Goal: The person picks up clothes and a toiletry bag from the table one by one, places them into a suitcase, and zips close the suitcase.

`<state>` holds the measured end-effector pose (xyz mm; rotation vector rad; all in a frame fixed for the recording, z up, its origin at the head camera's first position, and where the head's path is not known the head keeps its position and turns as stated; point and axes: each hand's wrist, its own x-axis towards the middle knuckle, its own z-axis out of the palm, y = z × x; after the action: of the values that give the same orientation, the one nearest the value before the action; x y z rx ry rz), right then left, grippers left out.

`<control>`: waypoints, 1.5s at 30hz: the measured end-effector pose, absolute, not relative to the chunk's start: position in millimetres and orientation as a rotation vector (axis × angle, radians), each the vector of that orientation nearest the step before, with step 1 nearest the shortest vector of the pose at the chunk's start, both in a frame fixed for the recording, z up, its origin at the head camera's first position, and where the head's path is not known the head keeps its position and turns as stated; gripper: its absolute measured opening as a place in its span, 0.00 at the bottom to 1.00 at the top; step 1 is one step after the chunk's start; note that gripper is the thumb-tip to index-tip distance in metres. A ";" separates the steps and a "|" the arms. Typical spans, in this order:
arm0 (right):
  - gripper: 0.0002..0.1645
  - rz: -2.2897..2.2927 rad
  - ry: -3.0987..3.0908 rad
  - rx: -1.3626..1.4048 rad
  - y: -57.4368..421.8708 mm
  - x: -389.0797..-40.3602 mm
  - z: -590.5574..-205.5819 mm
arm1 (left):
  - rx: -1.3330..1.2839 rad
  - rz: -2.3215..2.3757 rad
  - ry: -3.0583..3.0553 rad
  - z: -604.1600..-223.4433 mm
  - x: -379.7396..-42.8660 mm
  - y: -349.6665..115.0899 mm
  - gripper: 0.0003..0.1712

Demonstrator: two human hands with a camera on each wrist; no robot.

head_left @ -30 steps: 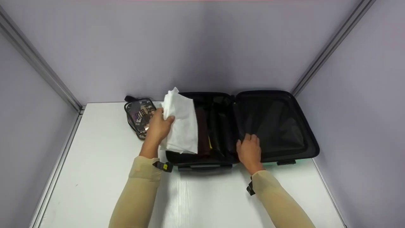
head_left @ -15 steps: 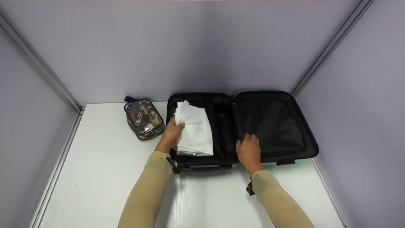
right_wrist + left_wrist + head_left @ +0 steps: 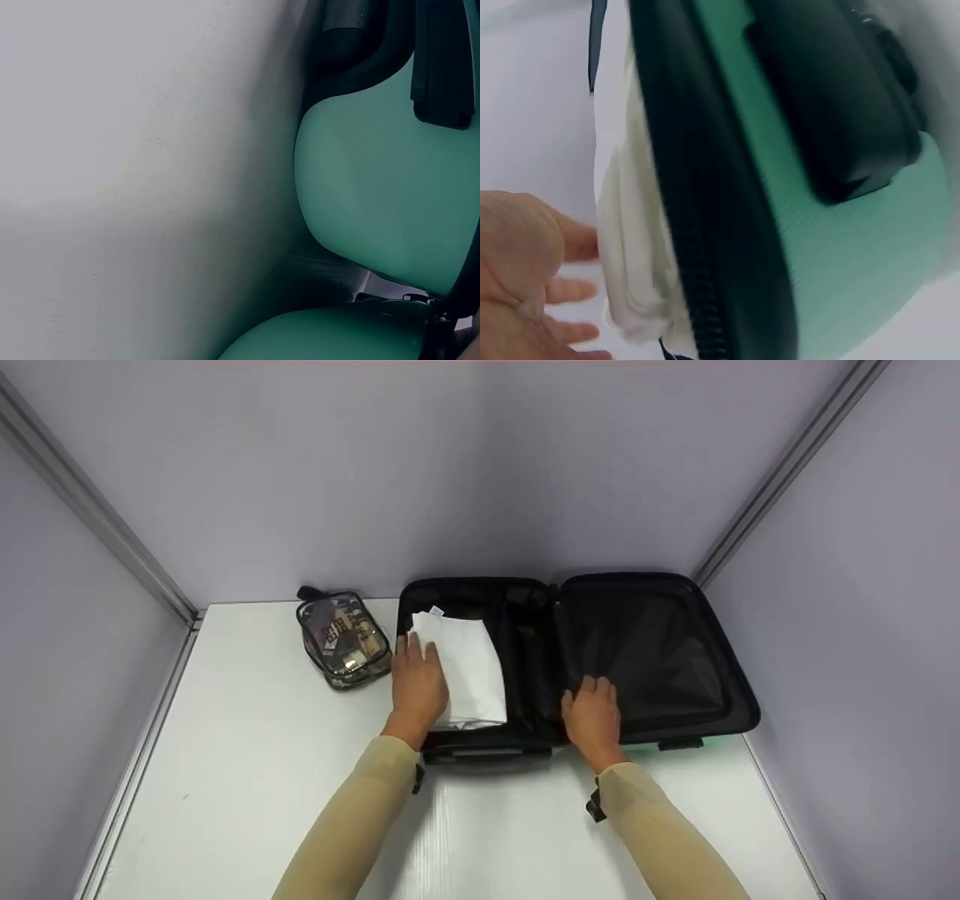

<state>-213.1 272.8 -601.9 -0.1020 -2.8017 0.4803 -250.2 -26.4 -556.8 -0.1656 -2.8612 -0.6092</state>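
Inside the open suitcase (image 3: 649, 656)'s L half: folded white cloth (image 3: 472, 667), its near-L corner hidden by L grip (image 3: 418, 682), loose w/ fingers straight. R grip (image 3: 592, 718) at suitcase's near-middle rim; can't tell if clenched. Clear pouch (image 3: 343, 641) just L of suitcase; grey wall (image 3: 480, 472) close behind.

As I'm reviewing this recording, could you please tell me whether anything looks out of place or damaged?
Nothing looks spilled or damaged. The one slight oddity is a small tag-like tab sticking out from the far edge of the folded white cloth in the open suitcase, breaking that edge's line.
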 end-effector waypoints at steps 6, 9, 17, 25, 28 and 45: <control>0.29 0.491 -2.821 -0.129 273.0 -213.8 -602.0 | -0.304 -0.624 -3.136 -565.3 -242.0 -20.8 0.72; 0.29 0.498 -2.829 -0.139 272.2 -213.4 -601.9 | -0.307 -0.648 -3.236 -573.8 -243.0 -25.7 0.80; 0.29 0.524 -2.833 -0.138 272.3 -214.3 -602.8 | -0.289 -0.611 -3.264 -584.6 -248.4 -30.0 0.81; 0.28 0.503 -2.808 -0.124 273.0 -214.4 -602.7 | -0.296 -0.511 -3.219 -576.9 -233.1 -17.7 0.69; 0.28 0.466 -2.793 -0.094 273.0 -213.7 -604.6 | -0.315 -0.566 -3.197 -578.7 -230.4 -22.5 0.67; 0.26 0.454 -2.792 -0.102 273.1 -208.9 -603.8 | -0.396 -0.710 -2.772 -562.7 -219.3 -66.4 0.13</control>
<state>-208.9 273.1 -603.8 -0.1018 -2.7917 0.4536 -219.3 -66.4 -562.7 -0.3961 -2.7720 -0.7099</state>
